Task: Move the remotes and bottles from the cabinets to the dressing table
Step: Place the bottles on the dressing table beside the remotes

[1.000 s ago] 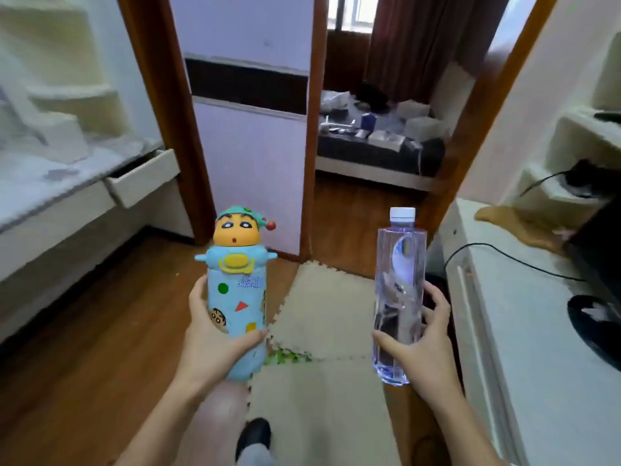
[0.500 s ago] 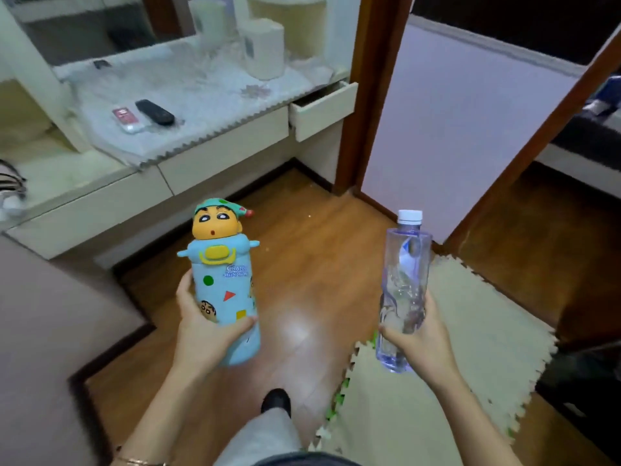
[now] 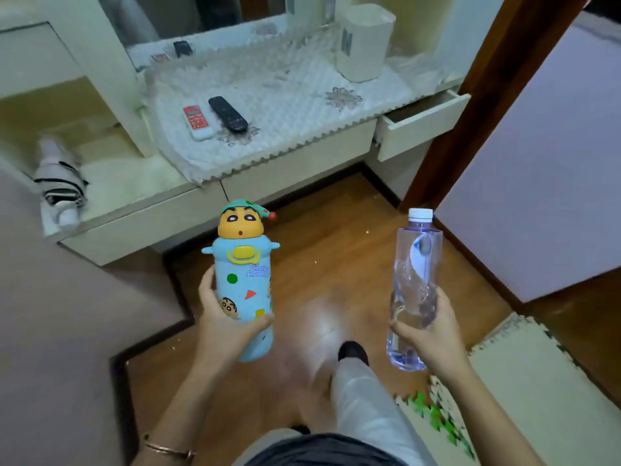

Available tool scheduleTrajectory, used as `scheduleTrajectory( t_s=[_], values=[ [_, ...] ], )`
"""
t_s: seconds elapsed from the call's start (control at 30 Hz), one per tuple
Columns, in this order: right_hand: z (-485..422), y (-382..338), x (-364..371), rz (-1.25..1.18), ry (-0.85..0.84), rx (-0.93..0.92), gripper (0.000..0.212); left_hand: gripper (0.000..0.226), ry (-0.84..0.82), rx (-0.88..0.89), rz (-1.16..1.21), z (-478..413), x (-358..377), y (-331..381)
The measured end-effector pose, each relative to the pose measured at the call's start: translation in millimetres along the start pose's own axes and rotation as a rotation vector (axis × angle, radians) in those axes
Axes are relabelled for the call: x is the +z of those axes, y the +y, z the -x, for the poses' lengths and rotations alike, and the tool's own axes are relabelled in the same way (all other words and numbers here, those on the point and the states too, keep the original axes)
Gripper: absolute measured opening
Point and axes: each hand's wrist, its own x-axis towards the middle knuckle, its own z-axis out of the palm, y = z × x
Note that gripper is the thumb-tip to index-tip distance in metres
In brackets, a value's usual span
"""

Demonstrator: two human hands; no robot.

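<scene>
My left hand grips a light-blue cartoon bottle with a yellow character head, held upright. My right hand holds a clear plastic water bottle with a white cap, also upright. Ahead stands the dressing table, covered by a white quilted mat. On the mat's left part lie a white remote with red buttons and a black remote, side by side. Both bottles are above the wooden floor, short of the table.
A white cylindrical container stands at the mat's back right. An open drawer juts out at the table's right end beside a brown door frame. A folded striped umbrella lies on the low left shelf. Foam floor mats lie at right.
My view has swung left from the doorway to the dressing table, which now sits closer and more central. Both hands keep the same grip on the bottles.
</scene>
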Motion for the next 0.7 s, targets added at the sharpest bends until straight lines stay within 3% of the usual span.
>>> scheduleTrajectory(
  t_s=[0.1,0.37,0.6,0.7],
  values=[
    [-58,-14,0,0.020,-0.059,-0.053,0.080,0.112,0.026,-0.002,0.007,-41,24,16],
    [-219,-77,-32,0.079,-0.154,-0.188,0.064,0.108,0.127,-0.045,0.065,-132,112,87],
    [-312,-120,-17,0.069,-0.211,-0.203,0.082,0.104,0.195,-0.081,0.052,-189,130,120],
    [-339,-134,2,0.062,-0.256,-0.226,0.071,0.108,0.232,-0.121,0.080,-225,132,126]
  ],
)
